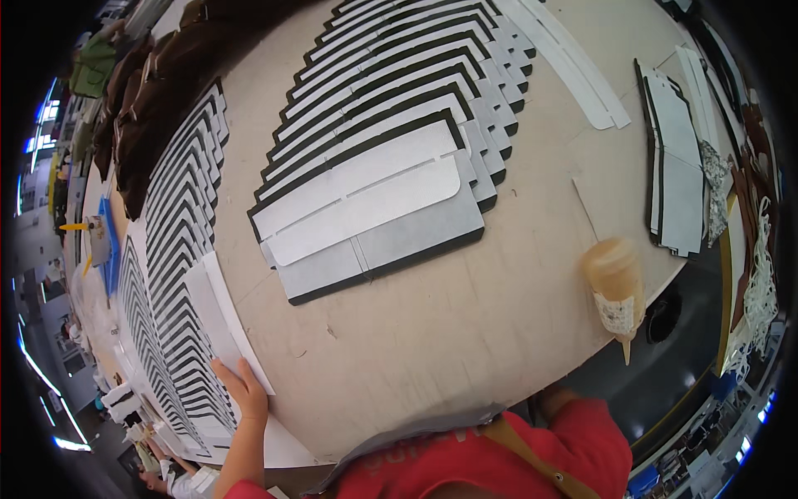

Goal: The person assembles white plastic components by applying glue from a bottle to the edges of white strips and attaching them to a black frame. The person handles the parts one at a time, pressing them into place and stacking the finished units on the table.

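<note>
My left hand lies at the near end of a long white strip, with two fingertips apart on its surface. The strip rests slantwise along the edge of a row of overlapping white pieces with black edges. Only part of my right arm shows, at the table's near edge; the right hand itself is hidden. In front of me a larger fanned stack of white and grey panels with dark borders reaches toward the far side. The nearest panel bears a white slotted strip.
A squeeze bottle of tan liquid lies near the table's right edge, its nozzle past the edge. Folded white panels and a slotted white strip are farther right. Dark brown material is piled far left. White cord hangs at right.
</note>
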`<state>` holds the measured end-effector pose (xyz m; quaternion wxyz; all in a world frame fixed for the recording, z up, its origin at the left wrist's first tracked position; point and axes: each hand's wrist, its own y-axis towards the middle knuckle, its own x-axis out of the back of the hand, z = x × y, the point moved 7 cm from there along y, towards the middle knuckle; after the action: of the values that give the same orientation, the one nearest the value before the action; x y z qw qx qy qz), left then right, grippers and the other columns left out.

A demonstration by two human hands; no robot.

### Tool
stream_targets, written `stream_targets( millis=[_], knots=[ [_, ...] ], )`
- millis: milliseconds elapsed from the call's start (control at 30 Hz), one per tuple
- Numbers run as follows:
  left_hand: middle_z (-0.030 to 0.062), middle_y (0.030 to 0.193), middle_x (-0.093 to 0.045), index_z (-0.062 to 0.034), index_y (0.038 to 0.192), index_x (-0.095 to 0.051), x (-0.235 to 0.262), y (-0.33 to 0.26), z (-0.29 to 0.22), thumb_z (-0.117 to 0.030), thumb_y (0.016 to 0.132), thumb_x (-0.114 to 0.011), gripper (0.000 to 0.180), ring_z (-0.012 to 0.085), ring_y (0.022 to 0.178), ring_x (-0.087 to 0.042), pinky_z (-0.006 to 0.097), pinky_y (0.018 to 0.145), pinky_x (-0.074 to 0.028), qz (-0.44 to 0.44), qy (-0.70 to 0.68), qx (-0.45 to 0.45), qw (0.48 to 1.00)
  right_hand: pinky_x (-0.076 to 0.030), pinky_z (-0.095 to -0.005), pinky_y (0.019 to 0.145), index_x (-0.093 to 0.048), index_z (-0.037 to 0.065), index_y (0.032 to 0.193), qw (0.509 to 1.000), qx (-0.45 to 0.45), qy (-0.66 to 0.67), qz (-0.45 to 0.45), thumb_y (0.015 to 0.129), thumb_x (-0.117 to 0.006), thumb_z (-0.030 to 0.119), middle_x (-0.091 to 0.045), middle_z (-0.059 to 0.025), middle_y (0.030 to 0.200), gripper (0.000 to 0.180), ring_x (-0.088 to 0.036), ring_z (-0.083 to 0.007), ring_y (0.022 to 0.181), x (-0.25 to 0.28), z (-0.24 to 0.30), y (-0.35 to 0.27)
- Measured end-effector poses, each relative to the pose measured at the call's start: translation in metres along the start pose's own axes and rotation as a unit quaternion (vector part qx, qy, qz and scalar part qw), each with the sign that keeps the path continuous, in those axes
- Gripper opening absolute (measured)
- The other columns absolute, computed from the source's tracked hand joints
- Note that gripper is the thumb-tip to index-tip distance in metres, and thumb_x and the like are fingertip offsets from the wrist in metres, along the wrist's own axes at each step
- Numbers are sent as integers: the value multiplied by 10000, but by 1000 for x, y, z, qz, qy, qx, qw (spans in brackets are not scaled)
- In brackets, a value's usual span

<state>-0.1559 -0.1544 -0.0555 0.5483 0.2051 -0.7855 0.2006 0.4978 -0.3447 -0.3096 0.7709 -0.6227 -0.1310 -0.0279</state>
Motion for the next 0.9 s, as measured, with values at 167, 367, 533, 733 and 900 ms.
stream_targets(
  millis=[167, 367, 533, 733, 900],
  knots=[
    [256, 1334, -299, 139, 1295, -219, 12, 6, -17, -179, 936, -428, 523, 300, 1236, -310, 320, 1028, -219, 30, -61, 45, 997, -478, -327, 797, -601, 13, 1046, 999, 14, 30, -25, 856, -506, 243, -635, -150, 960, 313, -610, -260, 879, 42, 50, 8],
    [77, 968, -503, 4, 1084, -421, 55, -23, -48, -136, 942, -409, 200, 140, 890, -484, 255, 810, -381, -69, -113, 42, 990, -479, -326, 798, -597, 17, 1052, 991, 93, 95, -16, 861, -498, 237, -633, -147, 953, 308, -609, -251, 876, 70, 163, 59],
    [80, 1023, -507, -8, 1108, -428, 85, -48, -108, -143, 958, -380, 208, 142, 904, -495, 266, 812, -402, -215, -238, -26, 947, -480, -325, 799, -594, 20, 1058, 976, 118, 177, 38, 865, -491, 231, -631, -144, 948, 304, -609, -243, 874, 41, 195, 106],
    [84, 1060, -524, -16, 1144, -419, 52, -57, -233, -107, 958, -345, 220, 137, 894, -509, 257, 780, -421, -219, -364, -157, 892, -481, -324, 800, -589, 23, 1064, 925, 110, 361, 33, 870, -483, 225, -630, -140, 941, 300, -608, -234, 871, 91, 153, 194],
    [59, 988, -542, -18, 1147, -430, 17, -62, -398, -117, 953, -349, 233, 101, 838, -503, 225, 724, -412, -174, -395, -325, 841, -499, -321, 753, -589, 31, 1040, 928, 180, 321, 55, 878, -466, 216, -621, -122, 926, 275, -607, -211, 825, 144, 225, 207]
  ],
)
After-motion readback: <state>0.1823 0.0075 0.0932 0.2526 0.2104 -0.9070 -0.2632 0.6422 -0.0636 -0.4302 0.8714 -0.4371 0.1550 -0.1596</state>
